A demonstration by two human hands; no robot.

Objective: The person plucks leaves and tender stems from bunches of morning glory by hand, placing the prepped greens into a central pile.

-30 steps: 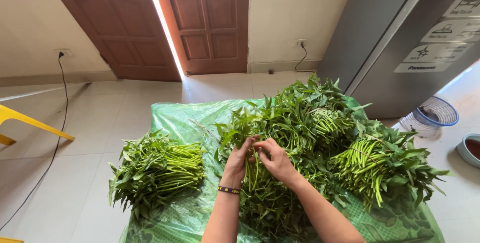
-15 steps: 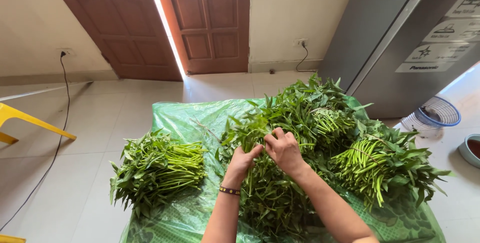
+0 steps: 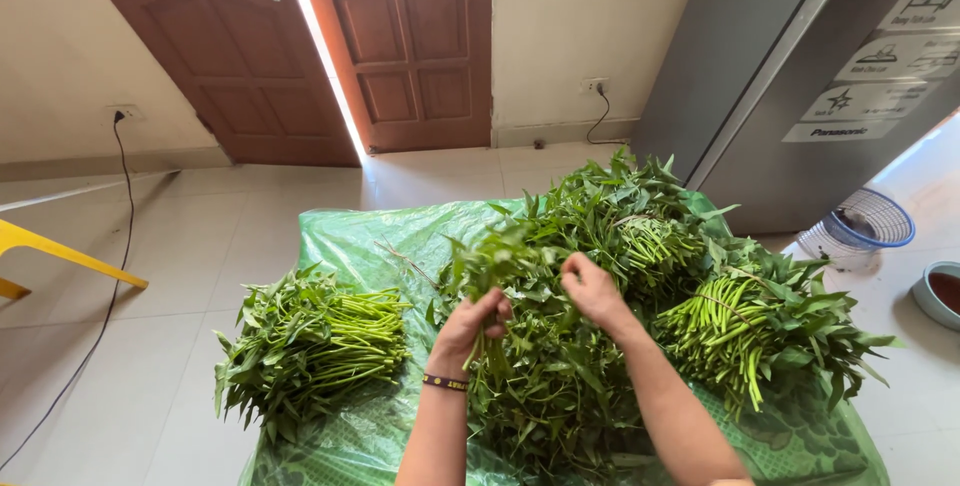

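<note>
Left hand (image 3: 470,324) apparently grips greens (image 3: 545,386).

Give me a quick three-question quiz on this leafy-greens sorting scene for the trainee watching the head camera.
1. True or false: the left hand is closed around a bunch of leafy green stems.
2. The separate pile of greens on the green plastic sheet lies on which side of the hands? A) the person's left B) the person's right C) behind the grey fridge
3. Fill in: the right hand rests on top of the middle ____ of greens.

Key
1. True: its fingers wrap the stems.
2. A: it lies apart, to the left of the left hand.
3. Heap: whether its fingers pinch a stem cannot be told.
</note>
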